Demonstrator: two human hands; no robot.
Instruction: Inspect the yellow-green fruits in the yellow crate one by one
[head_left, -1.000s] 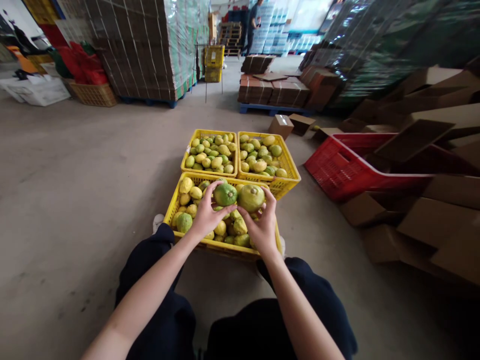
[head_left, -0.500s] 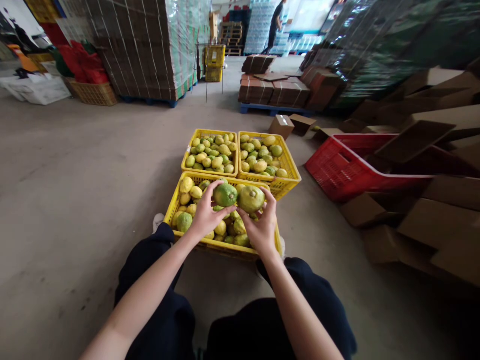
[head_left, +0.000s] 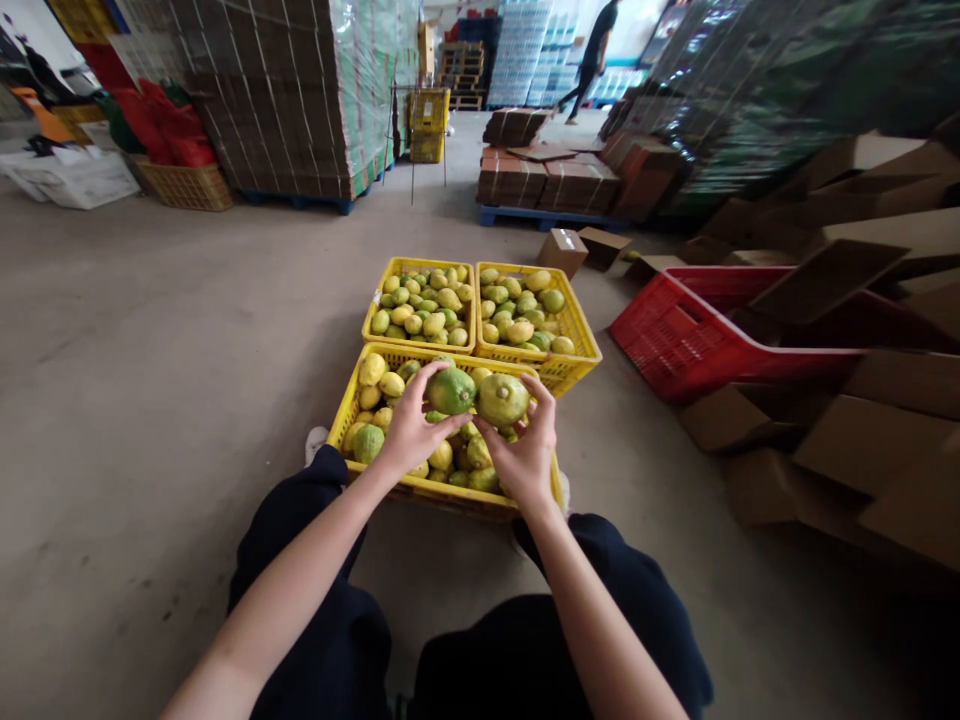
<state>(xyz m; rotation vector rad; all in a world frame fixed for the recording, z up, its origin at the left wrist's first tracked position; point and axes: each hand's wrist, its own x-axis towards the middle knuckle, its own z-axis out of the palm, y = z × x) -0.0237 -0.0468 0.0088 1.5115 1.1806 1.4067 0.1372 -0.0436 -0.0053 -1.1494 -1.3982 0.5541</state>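
Left hand (head_left: 414, 432), head view: clamped on green fruit (head_left: 451, 390), thumb beneath, a finger over the top, far side of the grip hidden. Right hand (head_left: 531, 445): clamped likewise on yellow-green fruit (head_left: 503, 399), thumb beneath, fingers over the top and round the right side.

Handling, judged by eye: both fruits rounded, filling much of the grip; probably firm, of moderate weight, rigid under light pressure. Skin has a faint sheen, so a dry fingertip hold should do, though a loose one might let the fruit roll. Flesh may bruise if dropped or pinched hard; ripeness cannot be told. Best hold: across the widest girth, thumb opposed to fingers, clear of the stem end. Both present holds roughly match this; the two stem ends are left uncovered, on the side towards the wearer.

Position: green fruit lies at the right of the left hand, yellow-green fruit at the left of the right hand. Fruits side by side between the hands; whether they touch, cannot tell. Both are held up over the near crate (head_left: 439, 489), which contains loose fruit (head_left: 367, 443). Beyond it stand the far left crate (head_left: 420, 345) and far right crate (head_left: 566, 373), both also bearing fruit.
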